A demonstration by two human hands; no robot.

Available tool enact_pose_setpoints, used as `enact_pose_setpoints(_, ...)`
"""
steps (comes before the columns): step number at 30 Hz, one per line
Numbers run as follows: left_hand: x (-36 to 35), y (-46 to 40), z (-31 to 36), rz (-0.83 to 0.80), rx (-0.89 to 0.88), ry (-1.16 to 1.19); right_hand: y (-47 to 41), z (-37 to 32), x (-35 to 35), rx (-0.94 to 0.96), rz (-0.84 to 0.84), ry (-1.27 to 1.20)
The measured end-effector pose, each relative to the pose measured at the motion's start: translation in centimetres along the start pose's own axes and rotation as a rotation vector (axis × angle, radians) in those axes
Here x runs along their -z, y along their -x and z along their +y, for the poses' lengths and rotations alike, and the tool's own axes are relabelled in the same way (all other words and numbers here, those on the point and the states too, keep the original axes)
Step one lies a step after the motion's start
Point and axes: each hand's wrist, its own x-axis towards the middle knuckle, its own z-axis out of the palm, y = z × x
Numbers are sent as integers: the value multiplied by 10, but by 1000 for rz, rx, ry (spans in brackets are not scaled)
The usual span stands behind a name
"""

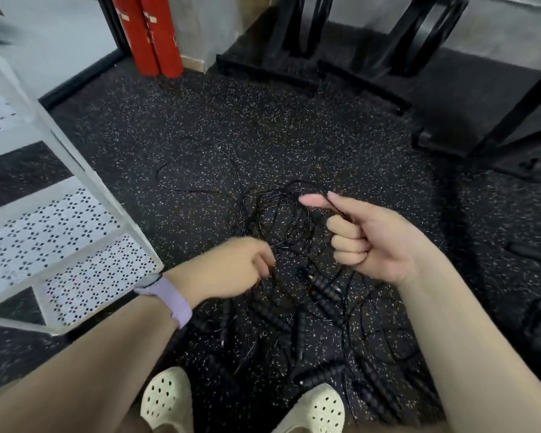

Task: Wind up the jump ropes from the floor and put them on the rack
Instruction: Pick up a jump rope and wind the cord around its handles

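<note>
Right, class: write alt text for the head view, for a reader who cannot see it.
A person's right hand pinches a thin black cord while the left hand reaches into tangled black jump ropes on speckled floor. A white perforated rack stands at left.

Both arms reach forward and down, hands close together.
The right hand (369,235) is curled, thumb and forefinger pinching a thin black cord (297,185); the left hand (231,267), its wrist banded in lilac, has fingers bent downward and blurred.
</note>
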Motion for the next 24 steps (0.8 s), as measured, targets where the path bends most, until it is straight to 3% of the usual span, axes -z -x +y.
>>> enact_pose_setpoints(3, 8, -17, -7, 301, -58, -53, 5, -2, 4, -11, -140, 94)
enact_pose_setpoints(8, 2, -36, 5, 270, -102, 115, 9, -1, 10, -16, -313, 149)
enact_pose_setpoints(12, 2, -36, 8, 397, -23, 7, 14, -2, 24, 78, -281, 114)
enact_pose_setpoints(14, 12, -28, 14, 449, -2, 18, 15, -3, 30, 129, -170, 160)
enact_pose_setpoints(17, 31, -8, 40, 423, -145, 320, 13, 4, 26, 172, 105, 640)
enact_pose_setpoints(19, 40, 8, 60, 352, -308, 677, 6, 12, 15, 169, 98, 897)
enact_pose_setpoints(21, 39, 15, 68, 336, -442, 871, -1, 19, 1, 195, -10, 964)
enact_pose_setpoints(24, 34, 10, 66, 383, -480, 956, -10, 22, -13, 309, -43, 912)
